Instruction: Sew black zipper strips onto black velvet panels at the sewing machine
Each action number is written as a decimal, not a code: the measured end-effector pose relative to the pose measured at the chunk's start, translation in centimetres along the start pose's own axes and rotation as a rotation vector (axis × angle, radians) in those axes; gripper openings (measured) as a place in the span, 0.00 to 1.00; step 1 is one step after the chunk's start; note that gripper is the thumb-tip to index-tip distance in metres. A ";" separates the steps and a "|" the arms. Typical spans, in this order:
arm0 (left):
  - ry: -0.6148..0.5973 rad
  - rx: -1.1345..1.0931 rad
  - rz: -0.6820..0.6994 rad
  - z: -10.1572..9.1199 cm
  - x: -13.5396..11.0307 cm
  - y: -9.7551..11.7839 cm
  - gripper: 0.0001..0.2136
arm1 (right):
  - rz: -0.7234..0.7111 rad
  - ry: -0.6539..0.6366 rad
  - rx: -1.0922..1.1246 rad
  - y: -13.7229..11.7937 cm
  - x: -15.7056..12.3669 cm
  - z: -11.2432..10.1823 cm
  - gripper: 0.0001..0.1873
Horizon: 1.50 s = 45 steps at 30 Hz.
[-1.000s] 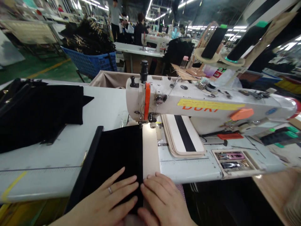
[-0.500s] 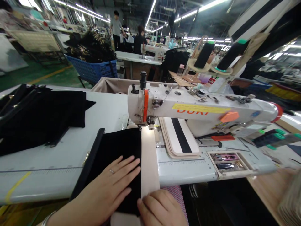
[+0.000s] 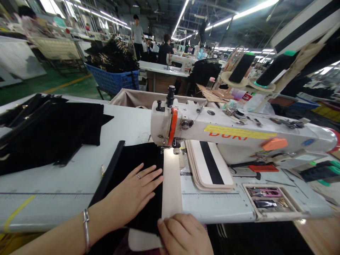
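A black fabric piece [image 3: 138,159] lies on the table in front of a white sewing machine [image 3: 239,134], with a cream strip [image 3: 171,184] along its right edge running under the needle. My left hand [image 3: 132,193] rests flat on the black fabric, fingers spread. At the table's near edge my right hand [image 3: 183,235] is curled over the near end of the cream strip, pinching it with the fabric's edge.
A stack of black fabric [image 3: 45,131] sits at the left of the table. Cream pieces with a black stripe [image 3: 209,166] lie under the machine arm. A tool tray [image 3: 268,198] is at the right. A blue basket [image 3: 114,79] and other workers stand behind.
My left hand has slid forward over the black fabric toward the needle. My right hand has drawn back to the table's near edge, and more of the cream strip shows.
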State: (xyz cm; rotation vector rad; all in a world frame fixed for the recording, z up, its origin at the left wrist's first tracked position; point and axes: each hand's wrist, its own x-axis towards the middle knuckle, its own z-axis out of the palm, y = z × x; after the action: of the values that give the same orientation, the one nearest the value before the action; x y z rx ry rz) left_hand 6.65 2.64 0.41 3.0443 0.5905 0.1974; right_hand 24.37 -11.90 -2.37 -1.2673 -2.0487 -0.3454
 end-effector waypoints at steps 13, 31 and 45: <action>0.124 -0.186 0.184 -0.2 -2.7 1.1 0.19 | 0.049 -0.131 0.136 2.5 2.1 0.5 0.14; 0.128 -0.190 0.176 1.2 0.0 -2.7 0.17 | 0.224 -0.320 0.224 4.6 3.8 1.1 0.09; 0.141 -0.056 0.118 2.4 3.5 -6.1 0.15 | 0.244 -0.340 0.156 7.1 5.9 2.8 0.17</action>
State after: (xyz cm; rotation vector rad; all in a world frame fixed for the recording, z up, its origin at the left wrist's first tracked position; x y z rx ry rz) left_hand 7.91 9.54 -1.93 3.0308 0.4040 0.4281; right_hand 27.70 -2.89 -1.27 -1.5377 -2.1131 0.1503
